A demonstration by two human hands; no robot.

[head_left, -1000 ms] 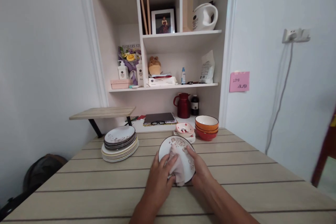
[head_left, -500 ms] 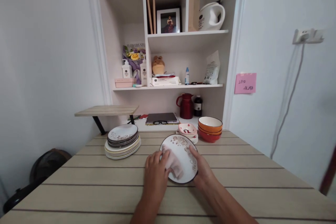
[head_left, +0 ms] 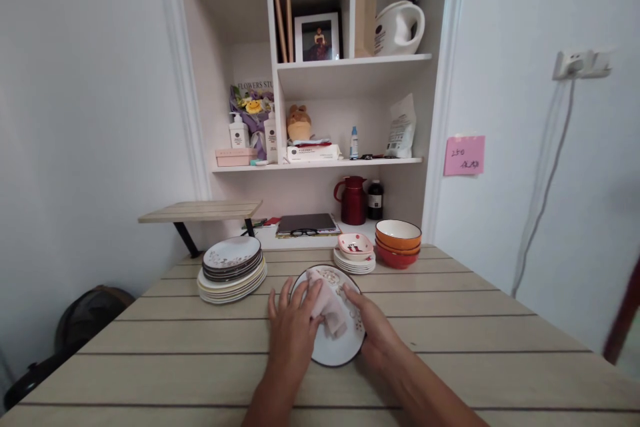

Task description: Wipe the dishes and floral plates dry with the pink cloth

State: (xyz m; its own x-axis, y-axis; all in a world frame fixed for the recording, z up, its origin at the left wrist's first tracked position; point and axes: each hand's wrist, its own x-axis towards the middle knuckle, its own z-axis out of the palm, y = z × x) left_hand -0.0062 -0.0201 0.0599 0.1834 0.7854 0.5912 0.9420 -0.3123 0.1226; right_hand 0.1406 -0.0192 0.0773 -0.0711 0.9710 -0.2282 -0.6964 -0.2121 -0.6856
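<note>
Plate (head_left: 351, 332): near centre, over the surface (head_left: 475, 373); contact cannot be confirmed. Right hand (head_left: 377, 330) clamps its right rim; left hand (head_left: 294, 327) holds the cloth (head_left: 327, 305) against its face. Keep the rim steady; wipe with even pressure, overlapping strokes.

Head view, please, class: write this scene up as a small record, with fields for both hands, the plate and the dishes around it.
Left hand: on a pale pink cloth, fingers spread
Right hand: grips the plate's right side, thumb on top
Plate: white, dark-rimmed, flower-patterned
Left: plate stack
Behind: pink-patterned bowl on small plates; orange and red bowls
</note>
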